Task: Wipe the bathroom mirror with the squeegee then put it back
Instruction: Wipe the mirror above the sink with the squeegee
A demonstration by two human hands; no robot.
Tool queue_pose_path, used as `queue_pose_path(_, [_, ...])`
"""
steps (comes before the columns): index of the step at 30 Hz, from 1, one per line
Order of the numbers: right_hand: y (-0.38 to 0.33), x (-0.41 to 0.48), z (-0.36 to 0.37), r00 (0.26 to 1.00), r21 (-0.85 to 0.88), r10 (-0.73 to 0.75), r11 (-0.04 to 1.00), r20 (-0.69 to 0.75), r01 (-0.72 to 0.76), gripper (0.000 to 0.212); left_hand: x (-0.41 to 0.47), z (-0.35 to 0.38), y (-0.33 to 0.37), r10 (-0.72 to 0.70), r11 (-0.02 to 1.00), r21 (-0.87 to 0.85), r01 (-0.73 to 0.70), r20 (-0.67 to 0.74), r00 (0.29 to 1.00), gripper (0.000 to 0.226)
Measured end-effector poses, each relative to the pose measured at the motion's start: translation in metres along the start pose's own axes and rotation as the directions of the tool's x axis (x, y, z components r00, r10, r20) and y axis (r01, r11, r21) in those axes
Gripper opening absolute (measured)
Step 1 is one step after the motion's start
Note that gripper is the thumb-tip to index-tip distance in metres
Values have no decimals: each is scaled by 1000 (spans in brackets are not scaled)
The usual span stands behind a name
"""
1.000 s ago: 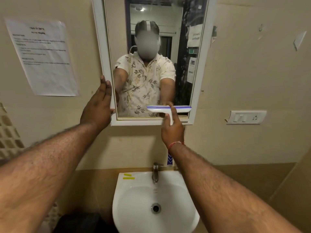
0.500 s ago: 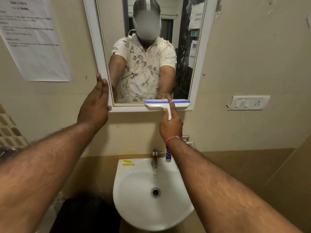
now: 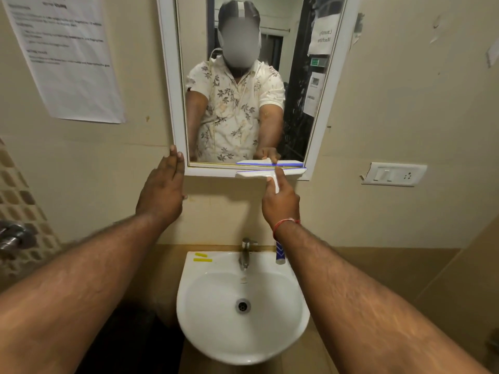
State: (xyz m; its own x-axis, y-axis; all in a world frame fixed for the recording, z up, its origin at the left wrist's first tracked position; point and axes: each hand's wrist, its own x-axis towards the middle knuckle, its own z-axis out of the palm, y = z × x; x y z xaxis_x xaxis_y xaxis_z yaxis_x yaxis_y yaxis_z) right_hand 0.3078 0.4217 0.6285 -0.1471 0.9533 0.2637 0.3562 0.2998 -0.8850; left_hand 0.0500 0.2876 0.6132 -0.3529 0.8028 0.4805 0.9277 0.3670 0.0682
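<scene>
White squeegee [image 3: 271, 172]: blade on mirror's [image 3: 243, 90] bottom frame edge, right side.
Right hand [image 3: 280, 202]: wrapped around its handle.
Left hand [image 3: 162, 190]: flat, fingers together, bracing frame corner.
Progress: stroke apparently finishing; returning squeegee remains.

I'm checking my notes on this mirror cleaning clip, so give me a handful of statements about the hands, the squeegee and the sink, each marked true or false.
1. The right hand grips the squeegee by its handle. True.
2. The squeegee blade sits near the top of the mirror. False: it is at the mirror's bottom edge, on the right part.
3. The left hand lies flat with fingers at the mirror frame's lower left corner. True.
4. Water fills the sink. False: the basin looks empty, its drain showing.
5. A paper sheet hangs on the wall left of the mirror. True.
</scene>
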Motion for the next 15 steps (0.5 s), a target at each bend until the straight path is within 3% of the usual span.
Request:
queue_pose_path(7, [50,-44,3,994,-123,60,991,88,-49,50,-47,43,1,-37,998,47,31,132,991,123])
queue_pose_path(15, [147,-109,28,916,-272,319,929,244,-251,53,-127,129,24,59,998,-1,-61,287,956,122])
